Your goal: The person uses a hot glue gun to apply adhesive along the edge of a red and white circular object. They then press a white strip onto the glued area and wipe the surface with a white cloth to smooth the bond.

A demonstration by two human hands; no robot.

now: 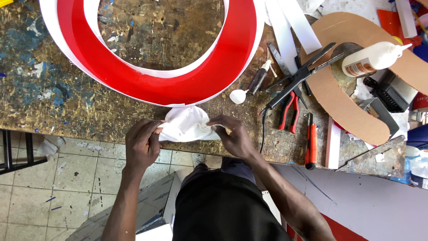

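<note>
A crumpled white cloth [186, 125] lies at the near edge of the worn wooden workbench [53, 93]. My left hand [141, 143] pinches its left side and my right hand [232, 136] grips its right side, fingers curled into the folds. Just beyond the cloth sits a large red ring-shaped channel letter [178, 82] with white side walls, its lower curve almost touching the cloth.
Right of the ring lie a small brush [258, 80], black scissors [303, 73], red-handled pliers [290, 111], an orange utility knife [311, 140], a white glue bottle [372, 58] and a curved brown cardboard cutout [339, 98]. Tiled floor [67, 178] shows below the bench edge.
</note>
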